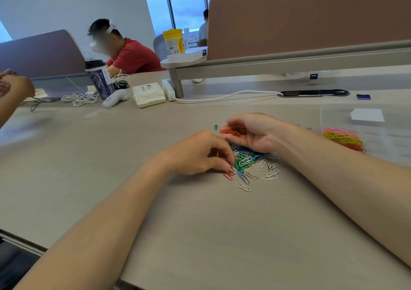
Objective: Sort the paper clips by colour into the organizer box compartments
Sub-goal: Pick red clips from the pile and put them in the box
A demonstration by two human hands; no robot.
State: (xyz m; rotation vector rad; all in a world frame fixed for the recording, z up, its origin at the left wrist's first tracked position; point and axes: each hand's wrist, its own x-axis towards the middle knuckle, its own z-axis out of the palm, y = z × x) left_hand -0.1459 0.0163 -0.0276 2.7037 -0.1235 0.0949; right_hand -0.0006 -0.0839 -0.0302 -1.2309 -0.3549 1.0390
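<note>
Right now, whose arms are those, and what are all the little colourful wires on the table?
Those are a person's own arms. The camera sits on their head, so you look down just as they do. The colourful wires are a pile of paper clips on the table: green, blue, white and red ones. The right hand holds a bunch of red clips. The left hand reaches its fingers down to the pile's edge. I cannot tell whether they have caught a clip. On the right stands a clear organizer box with pink, yellow and red clips in it.
</note>
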